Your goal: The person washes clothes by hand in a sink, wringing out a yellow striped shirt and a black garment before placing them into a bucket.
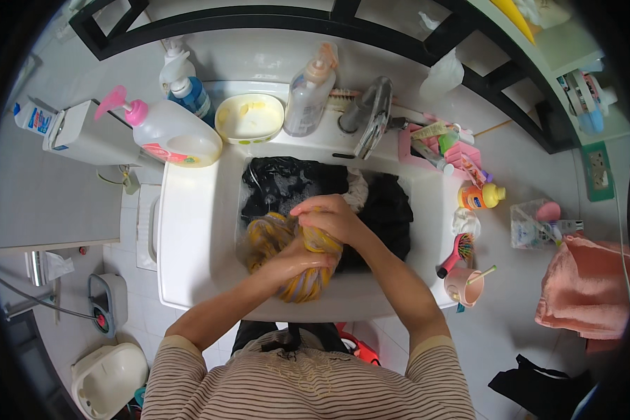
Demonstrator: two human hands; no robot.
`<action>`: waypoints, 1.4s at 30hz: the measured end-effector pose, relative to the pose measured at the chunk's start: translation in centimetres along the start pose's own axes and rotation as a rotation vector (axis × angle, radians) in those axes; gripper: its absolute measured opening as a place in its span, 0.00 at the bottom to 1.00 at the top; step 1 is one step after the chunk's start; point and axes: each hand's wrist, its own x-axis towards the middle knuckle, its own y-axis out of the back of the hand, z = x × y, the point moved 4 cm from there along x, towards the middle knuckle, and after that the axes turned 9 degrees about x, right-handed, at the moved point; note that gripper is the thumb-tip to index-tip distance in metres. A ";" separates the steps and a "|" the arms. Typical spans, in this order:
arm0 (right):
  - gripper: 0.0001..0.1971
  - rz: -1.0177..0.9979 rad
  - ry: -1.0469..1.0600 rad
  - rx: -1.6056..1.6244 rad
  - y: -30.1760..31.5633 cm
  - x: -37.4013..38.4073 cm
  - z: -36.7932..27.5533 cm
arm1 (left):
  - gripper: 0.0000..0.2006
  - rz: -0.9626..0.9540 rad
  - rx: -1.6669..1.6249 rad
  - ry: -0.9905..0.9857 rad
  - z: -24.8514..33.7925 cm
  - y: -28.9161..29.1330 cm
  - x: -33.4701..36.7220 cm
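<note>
A wet, bunched cloth with yellow and grey stripes (306,285) is squeezed between my two hands over the near part of the white sink (197,238). My left hand (302,260) wraps round its lower part, thumb pointing right. Above it, my right hand (331,217) closes over the upper part, fingers bent toward the left. Dark clothing (283,175) lies soaked in sudsy water behind the cloth. More black fabric (390,217) lies to the right, and a pale crumpled piece (357,189) rests between. My palms hide some of the striped cloth.
Along the sink's back stand a pink-pump bottle (178,136), a soap dish (250,117), a clear pump bottle (308,98) and the faucet (374,115). On the right are a pink basket (427,147), a hairbrush (458,252) and a pink cup (463,287).
</note>
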 end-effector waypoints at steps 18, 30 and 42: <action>0.10 0.302 -0.210 -0.937 -1.7 3.2 4.2 | 0.36 0.715 0.706 0.258 -7.4 2.4 2.9; 0.24 0.615 0.342 0.403 -2.5 -2.5 1.0 | 0.17 0.716 -0.237 -0.316 -2.4 3.8 0.2; 0.49 0.055 0.379 1.672 -10.7 -5.0 1.6 | 0.27 0.258 -0.048 -0.567 8.4 -1.5 -7.1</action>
